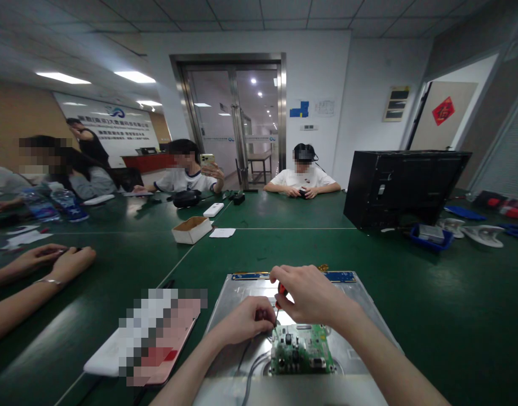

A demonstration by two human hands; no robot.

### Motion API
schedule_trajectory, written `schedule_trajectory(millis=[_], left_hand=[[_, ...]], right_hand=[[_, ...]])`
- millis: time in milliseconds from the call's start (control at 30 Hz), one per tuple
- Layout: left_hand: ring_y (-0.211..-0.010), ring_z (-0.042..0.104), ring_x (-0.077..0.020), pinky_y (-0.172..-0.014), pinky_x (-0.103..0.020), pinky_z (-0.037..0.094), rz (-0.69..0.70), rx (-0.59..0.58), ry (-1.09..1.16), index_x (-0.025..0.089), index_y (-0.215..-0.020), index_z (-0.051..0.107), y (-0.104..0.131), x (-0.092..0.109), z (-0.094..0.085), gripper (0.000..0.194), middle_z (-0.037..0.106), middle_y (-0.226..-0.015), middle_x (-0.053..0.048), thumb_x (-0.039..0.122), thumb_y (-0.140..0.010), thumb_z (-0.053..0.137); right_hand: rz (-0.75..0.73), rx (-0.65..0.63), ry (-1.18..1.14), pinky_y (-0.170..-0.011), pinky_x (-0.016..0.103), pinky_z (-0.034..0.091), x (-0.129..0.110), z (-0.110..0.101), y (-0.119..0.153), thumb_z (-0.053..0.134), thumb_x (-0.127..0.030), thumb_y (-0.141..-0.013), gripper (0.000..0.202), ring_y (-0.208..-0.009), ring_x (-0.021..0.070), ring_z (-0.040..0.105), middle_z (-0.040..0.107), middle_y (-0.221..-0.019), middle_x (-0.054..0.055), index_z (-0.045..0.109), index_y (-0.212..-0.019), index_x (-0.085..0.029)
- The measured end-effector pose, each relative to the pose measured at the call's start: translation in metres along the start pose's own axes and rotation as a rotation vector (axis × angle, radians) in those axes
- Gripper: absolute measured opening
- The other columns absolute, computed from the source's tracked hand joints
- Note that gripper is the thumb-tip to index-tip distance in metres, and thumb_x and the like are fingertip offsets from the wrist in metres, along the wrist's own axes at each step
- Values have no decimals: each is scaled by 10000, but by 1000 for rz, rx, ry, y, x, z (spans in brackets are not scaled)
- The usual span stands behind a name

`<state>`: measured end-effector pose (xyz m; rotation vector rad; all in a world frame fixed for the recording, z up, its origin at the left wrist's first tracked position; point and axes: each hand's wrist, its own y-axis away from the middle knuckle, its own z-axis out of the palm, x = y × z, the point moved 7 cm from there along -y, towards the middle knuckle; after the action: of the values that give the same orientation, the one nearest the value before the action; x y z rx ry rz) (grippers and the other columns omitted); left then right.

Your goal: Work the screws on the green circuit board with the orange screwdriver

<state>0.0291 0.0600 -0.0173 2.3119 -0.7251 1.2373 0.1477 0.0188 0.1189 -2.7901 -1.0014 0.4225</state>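
Note:
A metal display panel (pixel 229 299) lies flat on the green table in front of me. On its near part sits a green circuit board (pixel 303 349), with grey cables (pixel 254 372) running from its left side. My right hand (pixel 311 296) is closed round the red handle of a screwdriver (pixel 282 291), whose shaft points down at the board's upper left corner. My left hand (pixel 250 321) has its fingers pinched together beside the screwdriver's tip; what they hold, if anything, is hidden. Along the panel's far edge runs a blue circuit strip (pixel 341 276).
Left of the panel lie blurred-out white and pink flat items (pixel 169 332). A small open cardboard box (pixel 192 230) stands farther off. A black monitor housing (pixel 404 186) and a blue tray (pixel 430 237) are at the right. Another person's hands (pixel 68 262) work at the left; several people sit around the table.

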Motion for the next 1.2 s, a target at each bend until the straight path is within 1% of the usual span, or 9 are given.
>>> schedule_trajectory(millis=[133,267,500,667,800,967,1067,1200], left_hand=[[-632,507,-135,-600,-219,403,-14,5,-15,163,-737,677,1,1,0,91,602,-673,26,151,-682,605],[-634,510,-135,-614,-224,413,-15,2,-15,163,-744,670,2,2,0,85,609,-687,24,150,-692,604],[-642,507,-135,-620,-223,401,5,-7,14,157,-723,655,-1,-1,1,78,588,-663,33,128,-673,603],[-652,512,-138,-625,-228,398,12,-7,34,157,-713,637,-1,-1,1,56,583,-672,31,129,-677,604],[-651,517,-137,-635,-230,408,1,0,39,158,-730,651,0,-1,1,90,597,-691,28,121,-667,597],[-651,526,-140,-646,-233,416,-8,0,39,158,-699,649,1,1,1,73,590,-669,28,118,-672,594],[-649,525,-139,-647,-231,419,0,-9,53,157,-705,652,1,0,2,81,587,-663,30,123,-669,589],[-638,511,-136,-633,-227,412,15,-15,73,155,-739,651,-2,-4,2,116,581,-659,35,126,-650,583]], right_hand=[[22,0,21,-570,291,262,3,3,-2,597,-213,-889,153,-786,222,701,758,-940,45,583,-1039,-189],[33,3,15,-572,285,256,3,4,-3,611,-238,-898,146,-780,215,698,760,-920,37,579,-1034,-198],[-42,2,-7,-574,296,292,-4,-2,2,557,-174,-836,238,-776,193,649,697,-1014,62,589,-1071,-181],[-48,13,-35,-579,301,295,-3,-1,2,564,-169,-817,317,-792,203,667,715,-1030,61,577,-1134,-175],[0,4,-7,-580,290,283,1,3,-2,590,-195,-864,259,-791,210,687,746,-982,52,576,-1122,-190],[25,7,47,-561,281,247,3,6,-4,639,-278,-914,147,-765,211,697,763,-901,37,587,-1027,-199],[13,-3,35,-558,281,249,2,5,-3,636,-276,-909,132,-761,203,691,757,-917,32,589,-1006,-199],[-44,18,-4,-569,290,288,-3,1,1,591,-215,-856,180,-766,196,672,727,-971,40,584,-1035,-192]])
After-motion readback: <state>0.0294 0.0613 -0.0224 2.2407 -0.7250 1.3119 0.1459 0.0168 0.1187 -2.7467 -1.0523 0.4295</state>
